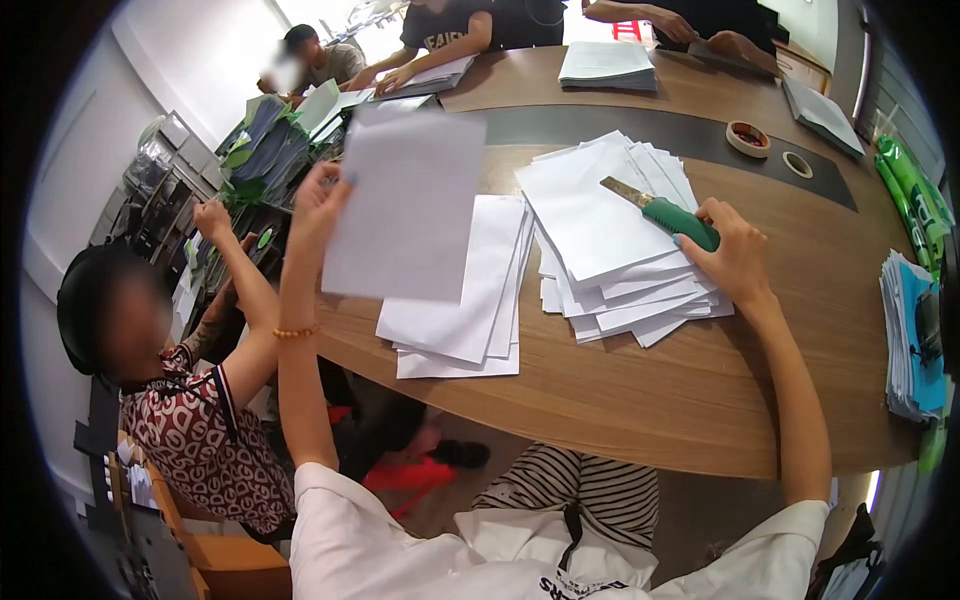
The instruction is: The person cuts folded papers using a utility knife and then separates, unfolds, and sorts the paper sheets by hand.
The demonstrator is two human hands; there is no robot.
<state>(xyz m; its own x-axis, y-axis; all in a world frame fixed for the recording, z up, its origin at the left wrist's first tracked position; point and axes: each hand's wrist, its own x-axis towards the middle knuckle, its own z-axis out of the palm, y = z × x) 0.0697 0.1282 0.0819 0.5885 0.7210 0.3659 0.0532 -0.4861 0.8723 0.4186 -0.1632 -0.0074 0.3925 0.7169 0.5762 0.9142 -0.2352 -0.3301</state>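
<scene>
1. A plain white sheet point(405, 205), rectangular and slightly blurred, is held at upper left of center, partly above the left paper pile point(490, 290).
2. A green-handled cutter point(670, 215) is positioned over the right paper pile point(590, 235), right of center; its metal end is directed toward the upper left.
3. Green plastic packaging point(905, 190) is located at the right edge of the frame; its contents cannot be identified.
4. The sheet's left edge is clamped between the thumb and fingers of the left hand point(318, 205).
5. The cutter's handle end is gripped by the right hand point(735, 245), fingers closed around it.
</scene>
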